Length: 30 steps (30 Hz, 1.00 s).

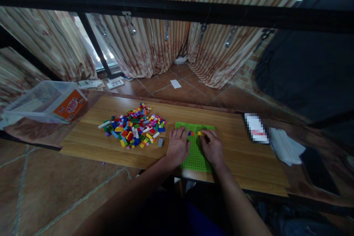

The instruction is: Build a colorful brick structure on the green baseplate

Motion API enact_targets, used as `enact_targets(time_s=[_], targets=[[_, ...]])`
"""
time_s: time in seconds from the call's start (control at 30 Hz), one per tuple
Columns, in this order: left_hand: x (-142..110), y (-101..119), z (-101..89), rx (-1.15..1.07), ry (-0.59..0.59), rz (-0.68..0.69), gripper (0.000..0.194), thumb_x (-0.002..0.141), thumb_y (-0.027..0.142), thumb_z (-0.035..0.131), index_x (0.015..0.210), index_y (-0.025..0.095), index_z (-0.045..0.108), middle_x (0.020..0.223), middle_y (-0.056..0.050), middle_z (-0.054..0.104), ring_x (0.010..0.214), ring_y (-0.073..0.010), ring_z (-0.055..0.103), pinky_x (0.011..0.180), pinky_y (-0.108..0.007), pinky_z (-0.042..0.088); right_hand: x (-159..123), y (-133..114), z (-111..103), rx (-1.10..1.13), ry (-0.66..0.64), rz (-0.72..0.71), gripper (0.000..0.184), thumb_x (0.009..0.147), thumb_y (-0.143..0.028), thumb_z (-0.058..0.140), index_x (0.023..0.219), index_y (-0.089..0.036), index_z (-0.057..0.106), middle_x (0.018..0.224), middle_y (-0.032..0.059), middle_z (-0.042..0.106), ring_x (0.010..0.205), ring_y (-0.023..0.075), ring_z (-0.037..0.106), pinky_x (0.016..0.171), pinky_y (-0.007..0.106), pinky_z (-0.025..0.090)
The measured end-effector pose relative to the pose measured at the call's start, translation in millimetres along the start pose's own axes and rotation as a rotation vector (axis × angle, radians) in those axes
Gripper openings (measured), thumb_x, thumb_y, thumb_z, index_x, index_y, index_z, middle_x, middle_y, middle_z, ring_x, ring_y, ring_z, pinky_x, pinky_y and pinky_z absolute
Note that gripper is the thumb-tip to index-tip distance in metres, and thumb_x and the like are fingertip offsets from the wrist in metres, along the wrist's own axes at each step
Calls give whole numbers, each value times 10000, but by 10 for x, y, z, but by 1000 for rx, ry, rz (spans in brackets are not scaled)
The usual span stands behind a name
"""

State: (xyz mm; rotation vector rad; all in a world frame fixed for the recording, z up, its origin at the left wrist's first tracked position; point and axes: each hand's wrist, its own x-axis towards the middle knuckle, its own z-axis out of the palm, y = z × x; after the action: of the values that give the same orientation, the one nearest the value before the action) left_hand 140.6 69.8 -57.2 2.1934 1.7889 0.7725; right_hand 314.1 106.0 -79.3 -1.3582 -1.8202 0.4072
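Note:
A green studded baseplate lies on the wooden board between my two hands. My left hand rests over its left edge, fingers laid out flat, with nothing visible in them. Close to those fingertips, a small row of blue and orange bricks sits on the upper part of the plate. A yellow brick is pinched between thumb and fingers of my right hand, just right of that row. Whether the yellow brick touches the studs, I cannot tell. A single grey brick lies left of my left hand.
A heap of mixed coloured bricks covers the left part of the wooden board. Beyond it stands a clear plastic box with an orange label. A blurred-out white item and white papers lie at the right.

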Motion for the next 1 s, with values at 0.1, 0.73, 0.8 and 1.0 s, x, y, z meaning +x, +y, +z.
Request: enact_targets(time_s=[0.1, 0.73, 0.8, 1.0], targets=[[-131, -1, 21, -5, -7, -1, 413, 902, 245, 535, 1305, 162, 510, 1354, -135, 526, 1253, -289, 463, 1070, -496, 373, -9, -3, -4, -7, 7, -12, 264, 909, -299, 509, 1095, -200, 666, 1062, 102, 655, 1014, 228, 599, 934, 431, 501], [-152, 25, 50, 100, -73, 25, 448, 945, 299, 434, 1375, 173, 455, 1395, -141, 490, 1253, -300, 460, 1079, -503, 363, -101, -97, 13, -292, -103, -285, 319, 940, -317, 493, 1199, -247, 665, 1255, 127, 558, 1148, 273, 514, 953, 484, 489], [-148, 31, 37, 94, -77, 19, 448, 939, 300, 439, 1369, 170, 450, 1395, -141, 490, 1254, -300, 457, 1079, -499, 360, -104, -97, 12, -267, -103, -276, 314, 939, -323, 491, 1193, -255, 663, 1253, 121, 560, 1146, 274, 517, 959, 500, 484], [-143, 35, 25, 74, -82, 18, 433, 925, 289, 455, 1343, 175, 457, 1394, -134, 494, 1258, -298, 454, 1077, -493, 357, -104, -102, 3, -260, -112, -288, 275, 944, -310, 489, 1139, -237, 669, 1223, 119, 577, 1135, 269, 521, 959, 488, 485]])
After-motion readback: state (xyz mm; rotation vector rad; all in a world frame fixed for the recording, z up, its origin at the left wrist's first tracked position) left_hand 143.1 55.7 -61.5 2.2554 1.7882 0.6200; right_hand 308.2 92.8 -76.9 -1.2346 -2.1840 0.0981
